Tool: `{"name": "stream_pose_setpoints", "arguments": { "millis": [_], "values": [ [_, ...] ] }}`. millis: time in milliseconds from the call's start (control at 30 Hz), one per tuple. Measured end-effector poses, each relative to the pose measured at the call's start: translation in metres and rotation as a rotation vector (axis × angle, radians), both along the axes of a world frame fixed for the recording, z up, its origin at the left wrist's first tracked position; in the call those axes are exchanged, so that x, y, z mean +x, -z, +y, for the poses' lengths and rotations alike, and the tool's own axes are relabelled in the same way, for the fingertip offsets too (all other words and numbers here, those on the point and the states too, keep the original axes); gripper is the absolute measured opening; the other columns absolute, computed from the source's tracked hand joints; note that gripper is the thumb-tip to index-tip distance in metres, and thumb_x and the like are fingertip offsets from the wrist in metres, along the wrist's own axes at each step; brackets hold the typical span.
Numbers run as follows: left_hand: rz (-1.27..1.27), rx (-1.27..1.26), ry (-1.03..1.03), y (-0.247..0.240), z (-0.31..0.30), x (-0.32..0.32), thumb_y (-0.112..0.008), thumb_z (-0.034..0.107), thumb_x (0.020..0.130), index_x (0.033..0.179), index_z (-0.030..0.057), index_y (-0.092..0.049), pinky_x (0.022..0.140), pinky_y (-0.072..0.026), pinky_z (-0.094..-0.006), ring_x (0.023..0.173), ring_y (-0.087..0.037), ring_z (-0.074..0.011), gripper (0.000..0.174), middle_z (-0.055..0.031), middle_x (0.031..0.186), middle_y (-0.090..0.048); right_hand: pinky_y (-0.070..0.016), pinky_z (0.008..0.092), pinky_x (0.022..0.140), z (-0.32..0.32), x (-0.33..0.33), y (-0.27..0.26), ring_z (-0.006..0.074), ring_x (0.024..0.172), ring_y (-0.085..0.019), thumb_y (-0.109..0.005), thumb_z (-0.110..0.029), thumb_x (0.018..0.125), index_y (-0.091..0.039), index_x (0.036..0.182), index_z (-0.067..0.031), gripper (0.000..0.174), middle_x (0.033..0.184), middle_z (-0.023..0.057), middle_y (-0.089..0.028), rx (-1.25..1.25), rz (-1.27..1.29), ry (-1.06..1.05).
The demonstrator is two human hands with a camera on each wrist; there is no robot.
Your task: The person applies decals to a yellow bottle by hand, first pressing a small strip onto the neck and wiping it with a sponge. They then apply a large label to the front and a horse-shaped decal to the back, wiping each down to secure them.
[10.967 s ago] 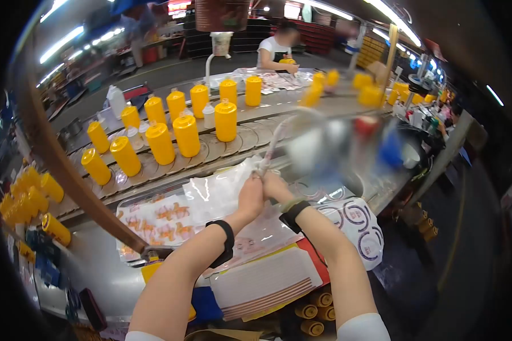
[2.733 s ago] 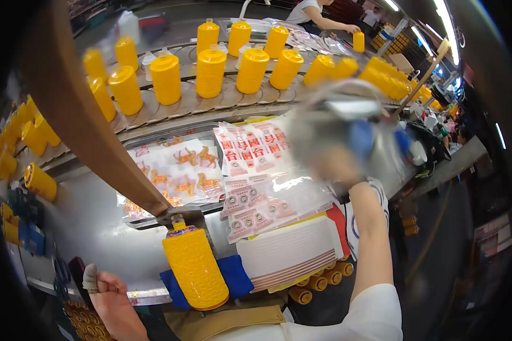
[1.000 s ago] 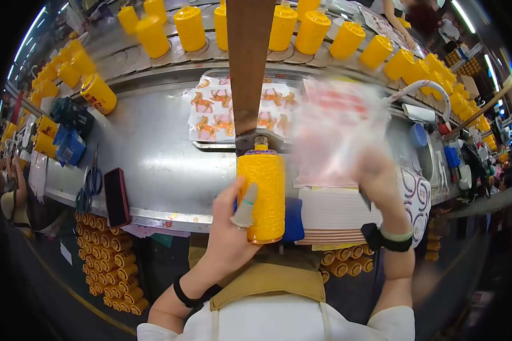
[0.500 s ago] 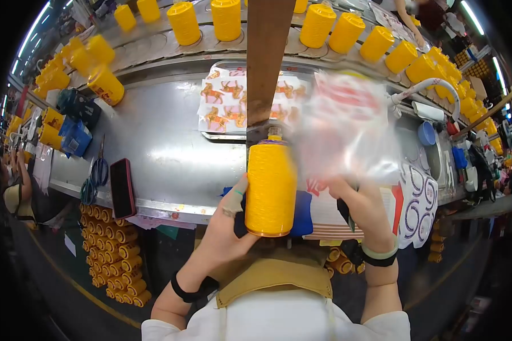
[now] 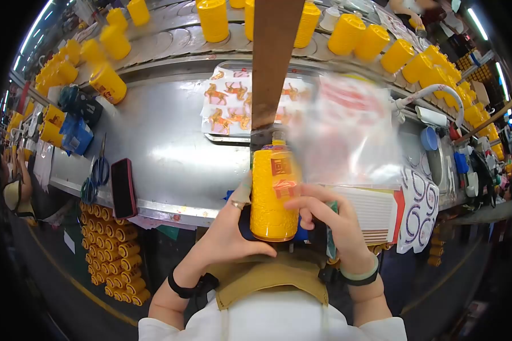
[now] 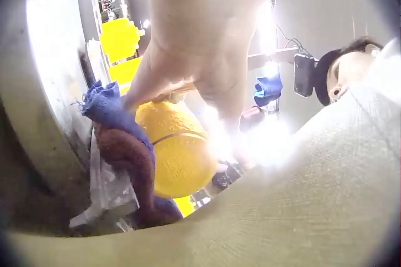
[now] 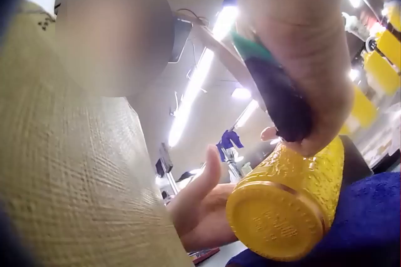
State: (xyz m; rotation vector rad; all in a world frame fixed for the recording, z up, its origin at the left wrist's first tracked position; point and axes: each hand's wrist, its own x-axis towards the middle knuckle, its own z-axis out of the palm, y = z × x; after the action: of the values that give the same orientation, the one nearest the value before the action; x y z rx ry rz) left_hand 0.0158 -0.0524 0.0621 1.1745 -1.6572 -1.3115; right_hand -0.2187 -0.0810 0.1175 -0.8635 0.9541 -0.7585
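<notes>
Two red Chinese characters on yellow bottle

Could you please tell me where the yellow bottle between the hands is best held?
I'd grip the yellow bottle by its lower body, from the left, where the left hand is: the broad, textured wall there shows no lettering, while the red lettering lies higher, near the right hand.
</notes>
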Motion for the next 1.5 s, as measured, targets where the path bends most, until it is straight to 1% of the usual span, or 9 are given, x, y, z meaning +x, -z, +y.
{"name": "stream_pose_setpoints", "arguments": {
  "millis": [200,400,467,667,800,1233,1300,1433,1500],
  "values": [
    [0.522,0.165,-0.283,0.0,-0.022,-0.026,-0.067,0.007,0.097,0.156,-0.004,-0.025,0.115,-0.0384,-0.0386,0.136,-0.049,-0.0224,0.073,-0.0175,0.146,-0.049,-0.0464,0.0254,0.072,0.012,0.0,0.004,0.0099,0.077,-0.051,-0.057,-0.014,0.103,-0.057,0.136,0.008,0.039,0.109,0.0137,-0.073,0.02,0.023,0.024],
    [0.548,0.336,-0.23,-0.008,-0.032,-0.031,-0.068,0.003,0.095,0.158,0.0003,-0.023,0.115,-0.0381,-0.0395,0.138,-0.047,-0.0226,0.078,-0.0144,0.151,-0.044,-0.0449,0.0235,0.072,0.007,0.0,0.019,0.0085,0.077,-0.052,-0.057,-0.016,0.103,-0.065,0.126,0.0035,0.03,0.097,0.0077,-0.072,0.049,0.05,0.012],
    [0.551,0.334,-0.214,-0.005,-0.033,-0.029,-0.068,0.003,0.095,0.158,0.0011,-0.022,0.115,-0.038,-0.0394,0.138,-0.047,-0.0227,0.078,-0.0141,0.151,-0.044,-0.0424,0.0221,0.07,0.002,0.007,0.023,0.006,0.076,-0.05,-0.06,-0.018,0.102,-0.071,0.109,0.0014,0.023,0.086,0.0015,-0.066,-0.108,0.273,0.115],
    [0.562,0.347,-0.193,-0.001,-0.033,-0.018,-0.068,0.002,0.094,0.16,0.0033,-0.021,0.116,-0.0375,-0.039,0.14,-0.045,-0.0228,0.08,-0.0138,0.153,-0.043,-0.0386,0.0219,0.065,-0.005,0.02,0.026,0.0027,0.073,-0.047,-0.068,-0.013,0.098,-0.066,0.087,0.002,0.019,0.075,-0.0034,-0.059,-0.212,0.385,0.15],
    [0.736,0.507,-0.276,-0.001,-0.038,-0.016,-0.067,0.001,0.094,0.161,0.004,-0.019,0.116,-0.0368,-0.0392,0.142,-0.043,-0.0228,0.082,-0.0134,0.155,-0.041,-0.0382,0.0219,0.064,-0.002,0.022,0.03,0.0026,0.071,-0.046,-0.068,-0.012,0.097,-0.065,0.086,0.0014,0.018,0.073,-0.0046,-0.057,-0.283,0.404,0.177],
    [0.592,0.284,-0.172,0.006,-0.024,-0.021,-0.074,0.005,0.092,0.162,0.0025,-0.01,0.118,-0.036,-0.0405,0.145,-0.038,-0.0246,0.095,-0.017,0.158,-0.033,-0.0388,0.0217,0.067,0.001,0.011,0.032,0.0038,0.073,-0.045,-0.067,-0.011,0.098,-0.062,0.091,-0.0011,0.014,0.077,-0.005,-0.055,-0.296,0.427,0.087],
    [0.603,0.349,-0.17,0.004,-0.021,-0.02,-0.068,-0.003,0.092,0.164,0.0061,-0.007,0.121,-0.0299,-0.0413,0.15,-0.032,-0.0267,0.095,-0.0164,0.163,-0.029,-0.0388,0.0216,0.069,-0.002,0.006,0.033,0.0045,0.075,-0.045,-0.067,-0.012,0.098,-0.062,0.093,-0.0017,0.012,0.079,-0.0052,-0.054,-0.309,0.444,0.09],
    [0.599,0.402,-0.196,-0.015,-0.02,-0.025,-0.068,-0.003,0.092,0.163,0.0043,-0.007,0.122,-0.0289,-0.0417,0.149,-0.033,-0.0269,0.094,-0.0169,0.162,-0.03,-0.0387,0.0239,0.069,-0.031,-0.002,0.034,0.0067,0.079,-0.044,-0.068,-0.015,0.096,-0.061,0.095,-0.0031,0.014,0.081,-0.0043,-0.051,-0.205,0.39,0.25],
    [0.46,0.32,-0.178,-0.019,-0.019,-0.027,-0.069,-0.002,0.092,0.162,0.0029,-0.009,0.121,-0.0299,-0.0419,0.148,-0.035,-0.0268,0.093,-0.0173,0.161,-0.031,-0.0385,0.0248,0.068,-0.043,0.007,0.037,0.0068,0.079,-0.044,-0.072,-0.017,0.093,-0.06,0.096,-0.0034,0.018,0.082,-0.0027,-0.05,-0.427,0.454,0.148]
  ]
}}
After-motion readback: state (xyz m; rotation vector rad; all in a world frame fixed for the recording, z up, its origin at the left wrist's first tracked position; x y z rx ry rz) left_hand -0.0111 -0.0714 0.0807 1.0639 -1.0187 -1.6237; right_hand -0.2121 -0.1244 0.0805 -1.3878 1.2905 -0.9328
